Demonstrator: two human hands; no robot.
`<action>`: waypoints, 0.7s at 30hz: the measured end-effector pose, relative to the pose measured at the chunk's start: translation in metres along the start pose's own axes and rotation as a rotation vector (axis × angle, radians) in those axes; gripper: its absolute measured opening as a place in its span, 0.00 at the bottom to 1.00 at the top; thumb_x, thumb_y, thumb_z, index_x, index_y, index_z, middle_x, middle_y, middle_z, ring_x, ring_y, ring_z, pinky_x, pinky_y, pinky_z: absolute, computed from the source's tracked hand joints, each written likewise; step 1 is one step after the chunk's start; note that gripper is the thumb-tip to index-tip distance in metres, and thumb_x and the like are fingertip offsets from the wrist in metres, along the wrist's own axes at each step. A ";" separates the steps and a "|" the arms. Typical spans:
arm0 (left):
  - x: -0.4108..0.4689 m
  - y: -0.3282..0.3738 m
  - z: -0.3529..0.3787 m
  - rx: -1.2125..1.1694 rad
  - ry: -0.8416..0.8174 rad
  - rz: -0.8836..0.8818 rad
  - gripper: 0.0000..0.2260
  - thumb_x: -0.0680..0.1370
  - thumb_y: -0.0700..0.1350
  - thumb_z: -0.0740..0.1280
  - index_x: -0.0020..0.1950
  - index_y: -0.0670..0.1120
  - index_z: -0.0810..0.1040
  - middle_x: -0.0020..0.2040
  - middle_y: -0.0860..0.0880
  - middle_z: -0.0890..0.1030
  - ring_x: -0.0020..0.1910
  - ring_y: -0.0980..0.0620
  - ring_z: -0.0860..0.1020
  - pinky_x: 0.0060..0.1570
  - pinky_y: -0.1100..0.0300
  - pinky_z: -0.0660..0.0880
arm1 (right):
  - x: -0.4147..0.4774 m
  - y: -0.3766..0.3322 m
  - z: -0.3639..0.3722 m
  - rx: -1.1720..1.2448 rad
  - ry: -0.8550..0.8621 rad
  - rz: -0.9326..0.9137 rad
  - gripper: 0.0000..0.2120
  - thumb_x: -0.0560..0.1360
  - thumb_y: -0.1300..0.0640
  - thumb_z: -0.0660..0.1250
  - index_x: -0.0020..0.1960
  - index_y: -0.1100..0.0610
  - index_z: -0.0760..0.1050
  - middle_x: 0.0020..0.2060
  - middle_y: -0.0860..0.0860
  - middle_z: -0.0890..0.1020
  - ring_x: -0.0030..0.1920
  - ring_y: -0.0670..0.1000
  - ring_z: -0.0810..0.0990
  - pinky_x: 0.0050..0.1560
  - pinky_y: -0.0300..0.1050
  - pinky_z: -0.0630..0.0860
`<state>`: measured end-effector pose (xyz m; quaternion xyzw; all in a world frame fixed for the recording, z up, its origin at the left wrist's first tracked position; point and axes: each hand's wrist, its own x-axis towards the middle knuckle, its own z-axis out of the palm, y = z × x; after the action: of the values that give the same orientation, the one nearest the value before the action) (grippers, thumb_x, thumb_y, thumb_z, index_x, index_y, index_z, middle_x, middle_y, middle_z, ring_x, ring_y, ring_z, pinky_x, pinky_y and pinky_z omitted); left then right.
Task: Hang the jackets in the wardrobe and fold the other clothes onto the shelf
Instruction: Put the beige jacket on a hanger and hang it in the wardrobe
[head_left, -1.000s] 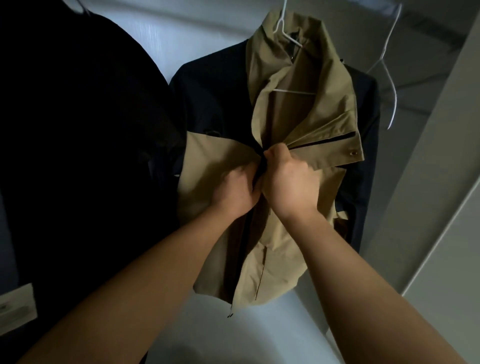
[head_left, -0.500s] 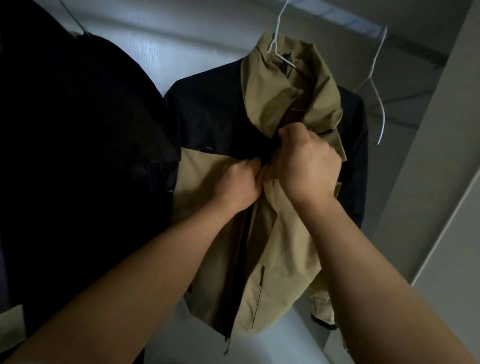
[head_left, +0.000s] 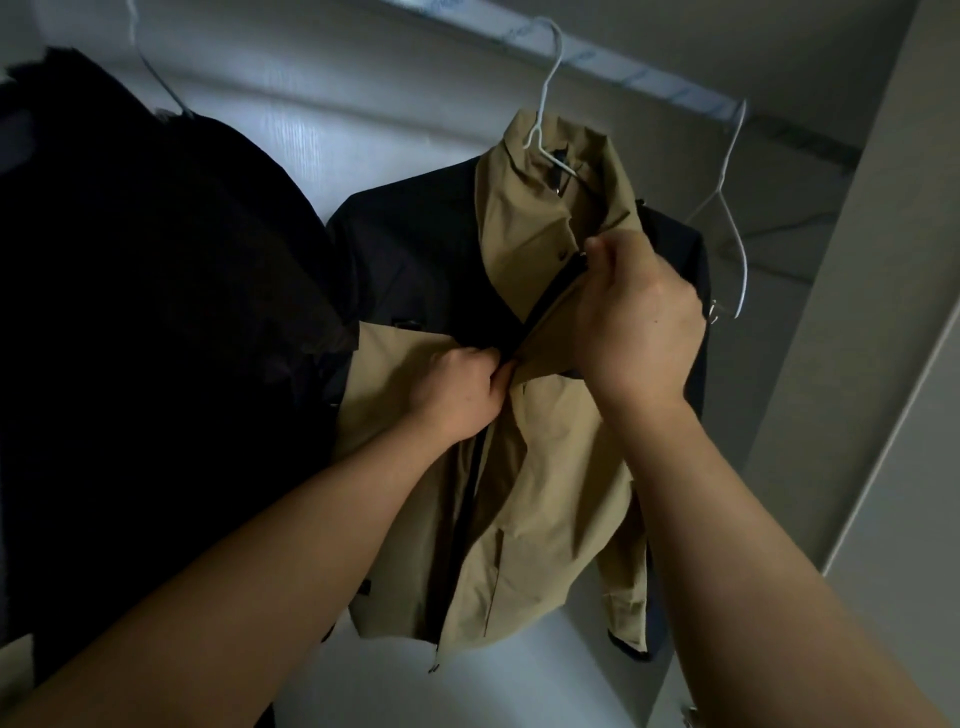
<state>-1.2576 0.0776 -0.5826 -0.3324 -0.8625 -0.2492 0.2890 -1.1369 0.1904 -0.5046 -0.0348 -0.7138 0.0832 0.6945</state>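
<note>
1. The tan jacket (head_left: 524, 467) hangs on a white wire hanger (head_left: 543, 98) from the wardrobe rail (head_left: 649, 83), with its collar standing up around the hanger's neck.
2. The left hand (head_left: 457, 395) grips the jacket front at chest height. Its fingers are curled and clamped on the cloth right at the black zipper (head_left: 550, 301).
3. The right hand (head_left: 639, 322) is higher, just below the collar. Its thumb and fingers are pinched together at the top of the zipper line; whether they hold the pull itself or only the cloth edge cannot be told.
4. Between the two hands the zipper runs taut and slanted. Below the left hand the front edges hang together down to the hem.
5. A dark jacket (head_left: 405, 249) hangs directly behind the tan one, touching it, its shoulders showing on both sides.
6. A bulky black garment (head_left: 156, 312) fills the left part of the wardrobe, and its edge presses against the tan jacket's left sleeve.
7. To the right, an empty wire hanger (head_left: 746, 270) hangs on the same rail, just beside the dark jacket's shoulder.
8. Beyond it stands the pale side panel (head_left: 831, 389). Open room lies between the jackets and this panel, and also below the tan hem.
</note>
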 end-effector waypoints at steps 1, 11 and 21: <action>0.004 0.000 -0.003 0.001 -0.047 -0.014 0.14 0.84 0.54 0.59 0.51 0.48 0.79 0.43 0.48 0.80 0.40 0.48 0.80 0.41 0.50 0.81 | -0.005 0.002 0.001 -0.001 -0.006 0.008 0.12 0.82 0.54 0.61 0.51 0.58 0.81 0.36 0.53 0.82 0.32 0.57 0.80 0.29 0.44 0.69; 0.042 0.022 -0.062 -0.341 0.362 0.217 0.07 0.79 0.38 0.64 0.57 0.43 0.75 0.55 0.50 0.73 0.48 0.56 0.75 0.45 0.71 0.70 | -0.049 0.010 0.008 0.025 -0.134 0.040 0.15 0.84 0.39 0.55 0.55 0.50 0.69 0.33 0.42 0.77 0.27 0.44 0.74 0.25 0.40 0.69; 0.086 0.025 -0.107 -0.094 -0.024 0.427 0.19 0.82 0.47 0.61 0.73 0.57 0.71 0.79 0.62 0.61 0.68 0.55 0.73 0.64 0.55 0.69 | -0.023 0.022 0.023 0.253 -0.066 0.297 0.18 0.83 0.45 0.59 0.70 0.48 0.67 0.57 0.46 0.72 0.47 0.39 0.70 0.43 0.41 0.73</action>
<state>-1.2565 0.0645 -0.4439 -0.5237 -0.7632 -0.2184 0.3091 -1.1603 0.2063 -0.5315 -0.0494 -0.7072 0.2747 0.6496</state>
